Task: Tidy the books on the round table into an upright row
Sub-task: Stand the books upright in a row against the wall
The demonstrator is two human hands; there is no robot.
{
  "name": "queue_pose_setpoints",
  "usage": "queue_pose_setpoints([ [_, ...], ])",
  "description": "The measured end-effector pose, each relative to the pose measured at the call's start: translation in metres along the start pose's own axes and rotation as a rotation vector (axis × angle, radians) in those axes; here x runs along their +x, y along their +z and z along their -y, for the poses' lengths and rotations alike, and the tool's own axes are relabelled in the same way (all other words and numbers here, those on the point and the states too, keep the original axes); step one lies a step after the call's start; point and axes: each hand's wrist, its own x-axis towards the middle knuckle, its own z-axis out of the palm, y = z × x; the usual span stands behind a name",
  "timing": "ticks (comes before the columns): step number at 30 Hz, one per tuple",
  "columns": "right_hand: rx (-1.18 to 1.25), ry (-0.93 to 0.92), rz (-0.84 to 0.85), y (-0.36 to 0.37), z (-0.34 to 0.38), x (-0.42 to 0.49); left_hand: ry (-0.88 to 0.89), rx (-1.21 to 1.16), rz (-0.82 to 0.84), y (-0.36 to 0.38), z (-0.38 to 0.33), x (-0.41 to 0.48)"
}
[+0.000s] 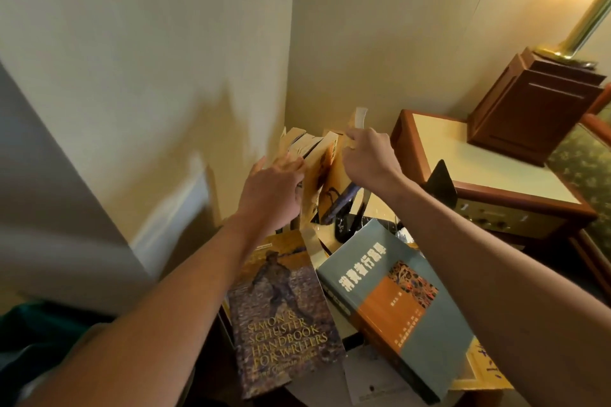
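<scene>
Several yellowish books (322, 158) stand upright at the back of the round table, near the wall corner. My left hand (272, 192) presses flat against their left side, fingers spread. My right hand (367, 155) is closed on the top edge of the rightmost upright book. In front lie two books flat: a dark "Handbook for Writers" (284, 317) on the left and a thick blue-and-orange book (393, 304) on the right, tilted over other things. A yellow book (482, 370) pokes out under it.
A black bookend (441, 182) stands right of my right wrist. A wooden side table (489, 162) with a lamp base (535, 109) is at the right. White paper (370, 380) lies at the table's front edge. Dark objects (344, 208) sit behind the blue book.
</scene>
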Motion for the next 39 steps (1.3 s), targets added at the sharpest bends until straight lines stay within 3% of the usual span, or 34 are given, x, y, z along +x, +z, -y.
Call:
queue_pose_setpoints([
  [6,0.008,-0.009,0.195,0.038,-0.012,0.024,-0.025,-0.135,-0.022,-0.002,-0.005,-0.007],
  [14,0.257,0.051,0.344,0.066,-0.014,0.030,-0.033,-0.239,-0.068,0.013,0.009,-0.006],
  [18,0.395,0.067,0.419,0.069,-0.019,0.025,-0.065,-0.410,-0.115,0.015,0.010,0.002],
  [22,0.377,0.043,0.477,0.070,-0.027,0.022,-0.124,-0.556,-0.135,0.016,0.009,0.004],
  [27,0.322,0.031,0.410,0.077,-0.041,0.021,-0.056,-0.564,-0.120,0.020,0.018,0.000],
  [32,0.256,0.017,0.338,0.080,-0.048,0.014,0.017,-0.400,-0.125,0.020,0.013,-0.005],
  [39,0.241,0.085,0.277,0.075,-0.061,0.003,-0.004,-0.336,-0.193,0.019,0.007,-0.013],
])
